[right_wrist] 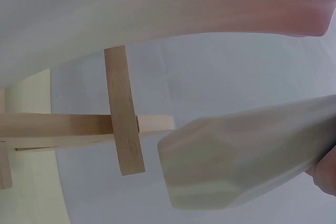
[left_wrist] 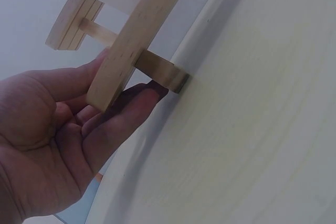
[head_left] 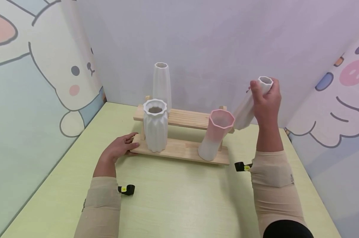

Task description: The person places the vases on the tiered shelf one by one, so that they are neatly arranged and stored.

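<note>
My right hand (head_left: 267,102) grips a slim white faceted vase (head_left: 246,110) near its mouth. The vase tilts, its base beside the right end of the upper shelf. In the right wrist view the vase's lower part (right_wrist: 220,163) hangs past the shelf's end. My left hand (head_left: 120,147) holds the left end of the two-tier wooden rack (head_left: 179,149), thumb on top and fingers beneath the lower board (left_wrist: 134,45). On that board stand a white ribbed vase (head_left: 156,132) at left and a pink-and-white vase (head_left: 216,135) at right. A tall white vase (head_left: 161,84) stands on the upper shelf's left.
The rack stands on a pale yellow-green table (head_left: 179,198), near the back wall (head_left: 191,49). Side panels with cartoon animals (head_left: 75,89) border the table on the left and right. A black wrist camera (head_left: 127,189) sticks out from each sleeve.
</note>
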Demonstrator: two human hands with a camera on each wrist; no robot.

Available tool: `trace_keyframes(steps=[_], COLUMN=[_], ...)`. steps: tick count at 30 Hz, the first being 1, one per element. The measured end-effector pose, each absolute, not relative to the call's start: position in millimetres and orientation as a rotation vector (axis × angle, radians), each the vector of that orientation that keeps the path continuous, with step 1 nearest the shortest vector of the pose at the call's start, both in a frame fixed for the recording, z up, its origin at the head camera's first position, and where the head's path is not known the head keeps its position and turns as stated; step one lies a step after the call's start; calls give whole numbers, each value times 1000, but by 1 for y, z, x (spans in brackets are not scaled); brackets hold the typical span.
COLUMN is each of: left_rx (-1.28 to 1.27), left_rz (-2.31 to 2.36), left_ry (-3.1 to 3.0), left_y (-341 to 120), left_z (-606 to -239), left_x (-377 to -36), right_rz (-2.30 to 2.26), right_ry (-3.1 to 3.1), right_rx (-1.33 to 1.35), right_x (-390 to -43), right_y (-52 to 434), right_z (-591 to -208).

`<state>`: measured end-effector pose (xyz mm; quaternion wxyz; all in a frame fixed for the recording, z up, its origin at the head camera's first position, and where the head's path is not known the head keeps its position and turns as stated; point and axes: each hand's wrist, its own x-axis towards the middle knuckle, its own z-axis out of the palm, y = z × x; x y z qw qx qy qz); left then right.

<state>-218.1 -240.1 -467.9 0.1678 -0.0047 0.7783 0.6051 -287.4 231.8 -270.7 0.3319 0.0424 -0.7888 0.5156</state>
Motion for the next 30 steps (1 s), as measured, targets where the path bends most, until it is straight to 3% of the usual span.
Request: trace_keyframes(steps=[10, 30], left_rx=[3, -5], left_rz=[1722, 1704], left_ry=[2213, 2225], left_y=[-240, -240], left_z=[-467, -465], left_x=[-217, -217], right_rz=[1340, 1318], right_ry=[-2085, -2083], right_rx=[119, 177], right_x=[-272, -287], right_y=[216, 218], right_z=[-261, -269])
